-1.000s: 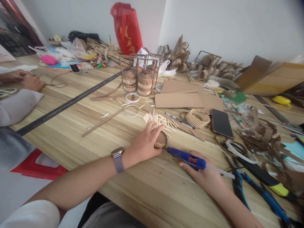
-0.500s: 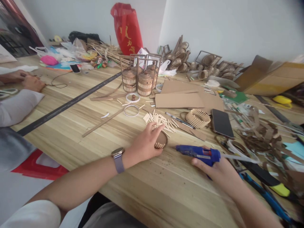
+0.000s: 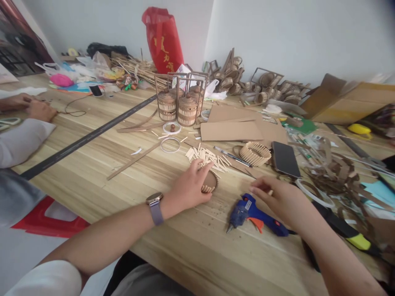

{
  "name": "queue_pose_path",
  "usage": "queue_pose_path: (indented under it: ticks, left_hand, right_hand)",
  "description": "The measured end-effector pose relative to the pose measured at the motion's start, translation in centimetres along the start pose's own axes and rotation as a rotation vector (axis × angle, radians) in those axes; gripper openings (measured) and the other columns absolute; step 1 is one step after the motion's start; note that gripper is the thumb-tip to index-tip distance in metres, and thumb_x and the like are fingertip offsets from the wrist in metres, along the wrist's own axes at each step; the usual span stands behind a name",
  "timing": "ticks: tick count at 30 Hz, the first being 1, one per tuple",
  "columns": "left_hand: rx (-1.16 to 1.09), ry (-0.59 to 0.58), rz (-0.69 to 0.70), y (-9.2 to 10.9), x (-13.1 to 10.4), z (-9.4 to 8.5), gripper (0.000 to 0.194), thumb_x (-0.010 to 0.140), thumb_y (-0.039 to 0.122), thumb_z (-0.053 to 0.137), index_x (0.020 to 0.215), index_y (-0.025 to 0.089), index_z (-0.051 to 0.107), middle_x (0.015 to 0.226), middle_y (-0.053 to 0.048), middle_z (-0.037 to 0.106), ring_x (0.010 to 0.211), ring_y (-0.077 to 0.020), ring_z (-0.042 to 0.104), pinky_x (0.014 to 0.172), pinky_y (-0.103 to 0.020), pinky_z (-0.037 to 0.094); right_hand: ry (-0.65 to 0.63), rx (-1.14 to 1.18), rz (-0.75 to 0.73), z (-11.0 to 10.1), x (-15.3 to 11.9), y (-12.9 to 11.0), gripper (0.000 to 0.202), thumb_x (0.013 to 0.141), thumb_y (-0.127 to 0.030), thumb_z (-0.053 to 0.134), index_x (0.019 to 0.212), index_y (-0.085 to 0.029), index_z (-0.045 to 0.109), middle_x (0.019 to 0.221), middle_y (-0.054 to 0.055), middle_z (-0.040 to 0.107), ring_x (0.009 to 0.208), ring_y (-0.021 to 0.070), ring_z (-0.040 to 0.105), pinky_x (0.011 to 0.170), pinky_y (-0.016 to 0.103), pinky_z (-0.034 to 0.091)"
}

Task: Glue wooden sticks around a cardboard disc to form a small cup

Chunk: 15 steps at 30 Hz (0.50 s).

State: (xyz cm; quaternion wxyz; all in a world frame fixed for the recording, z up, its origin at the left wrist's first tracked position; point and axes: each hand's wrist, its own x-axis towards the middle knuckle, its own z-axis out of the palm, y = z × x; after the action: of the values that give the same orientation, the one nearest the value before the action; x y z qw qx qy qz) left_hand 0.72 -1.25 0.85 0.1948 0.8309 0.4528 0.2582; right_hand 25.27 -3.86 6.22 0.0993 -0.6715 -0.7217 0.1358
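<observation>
Small round brown cardboard base with short pale wooden sticks standing along its edge [image 3: 210, 181]: on the tabletop of light striped wood [image 3: 173, 246], in front of the wearer, partly hidden by fingers. Left hand [image 3: 189, 187] closed around its left side, thumb at the near edge, fingers bent over the far edge. Wristwatch with a greyish-purple band [image 3: 156, 212] on that wrist.

Right hand [image 3: 279, 197] raised to the right of the base, well apart from it; fingers loosely bent, thumb near the forefinger. Cannot tell whether the tips meet or pinch anything. Blue plastic glue gun with an orange trigger [image 3: 242, 211] lies on its side just beside this hand, metal nozzle pointing toward the wearer and a little left. Contact between hand and gun handle: unclear.

Loose pile of short pale wooden sticks [image 3: 211, 158] just beyond the base, strewn at many angles. Right of the pile, open ring of upright tan sticks [image 3: 255, 154]; beside that, black flat phone [image 3: 286, 159]. Left of the pile, thin white hoop [image 3: 170, 145], lying flat. Farther back, lidded brown round baskets in tall handled frames [image 3: 187, 110], upright. Far left, a co-worker's hands [image 3: 41, 111], near a dark cord [image 3: 75, 114].
</observation>
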Motion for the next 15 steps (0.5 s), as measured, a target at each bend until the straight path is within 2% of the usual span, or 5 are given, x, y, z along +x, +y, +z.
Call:
queue_pose_path:
  ticks: [4,7,11,15]
  left_hand:
    - [0.006,0.005,0.015,-0.1,0.0,0.0,0.084,0.068,0.021,0.07,0.14,0.026,0.027,0.141,-0.013,0.026,0.12,-0.0326,0.047,0.093,-0.046,0.048]
    - [0.012,0.006,0.028,-0.2,0.1,0.1,0.085,0.067,0.022,0.071,0.14,0.026,0.026,0.14,-0.014,0.026,0.119,-0.0328,0.047,0.092,-0.046,0.049]
    - [-0.008,0.007,0.044,-0.3,0.0,0.1,0.086,0.068,0.02,0.07,0.141,0.026,0.025,0.139,-0.014,0.027,0.121,-0.0333,0.046,0.093,-0.047,0.048]
    - [0.003,0.009,0.051,-0.3,0.0,0.1,0.087,0.068,0.02,0.07,0.141,0.026,0.024,0.14,-0.015,0.026,0.121,-0.0333,0.045,0.093,-0.046,0.048]
  right_hand:
    - [-0.035,-0.09,-0.223,1.3,3.1,-3.2,0.007,0.079,-0.016,0.052,0.081,-0.02,0.058,0.077,0.003,0.067,0.07,0.0174,0.06,0.063,0.026,0.041]
    - [-0.078,-0.117,-0.262,2.8,5.5,-4.8,0.013,0.075,-0.009,0.054,0.082,-0.019,0.057,0.078,0.003,0.066,0.073,0.0169,0.059,0.064,0.025,0.039]
    - [-0.109,-0.156,-0.267,3.8,7.4,-5.1,0.019,0.075,-0.006,0.051,0.089,-0.018,0.056,0.081,0.004,0.066,0.074,0.0163,0.058,0.062,0.024,0.036]
    - [-0.176,-0.22,-0.232,3.1,6.9,-4.3,0.015,0.072,-0.008,0.052,0.081,-0.018,0.058,0.073,0.003,0.064,0.067,0.0164,0.057,0.055,0.024,0.032]
